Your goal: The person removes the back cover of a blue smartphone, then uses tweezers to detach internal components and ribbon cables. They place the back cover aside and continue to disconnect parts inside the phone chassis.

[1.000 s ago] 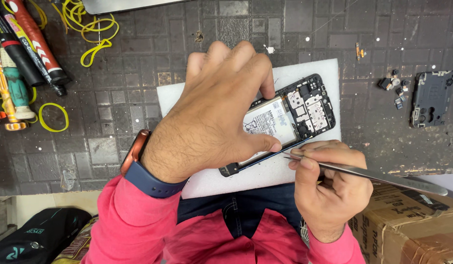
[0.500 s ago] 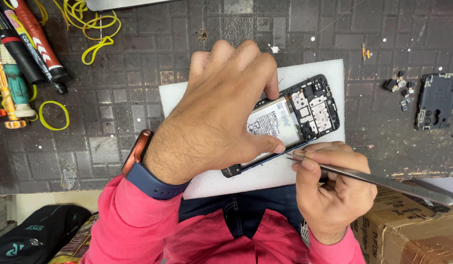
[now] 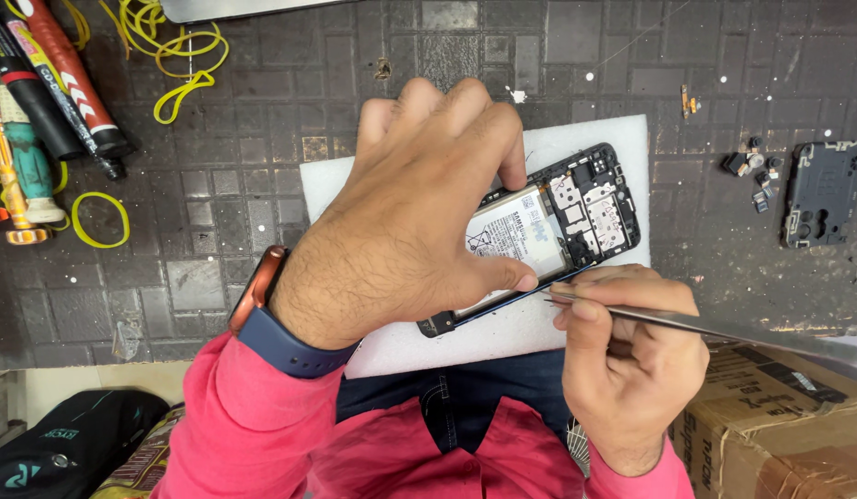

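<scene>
An opened phone (image 3: 576, 217) with its back off lies tilted on a white foam pad (image 3: 622, 139); its battery and circuit boards show. My left hand (image 3: 419, 212) covers the phone's left half and grips it, thumb pressed on the lower edge. My right hand (image 3: 632, 360) pinches metal tweezers (image 3: 715, 323), whose tip touches the phone's lower edge next to the thumb.
A black plastic phone cover (image 3: 821, 192) and several small loose parts (image 3: 756, 176) lie at the right. Screwdrivers and tools (image 3: 40, 102) with yellow rubber bands (image 3: 183, 65) sit at the left. A cardboard box (image 3: 779, 425) stands at the lower right, a dark bag (image 3: 59, 453) at the lower left.
Hardly any: both hands and the phone sit slightly further right in view, and the tweezers' tip stays at the phone's lower edge.
</scene>
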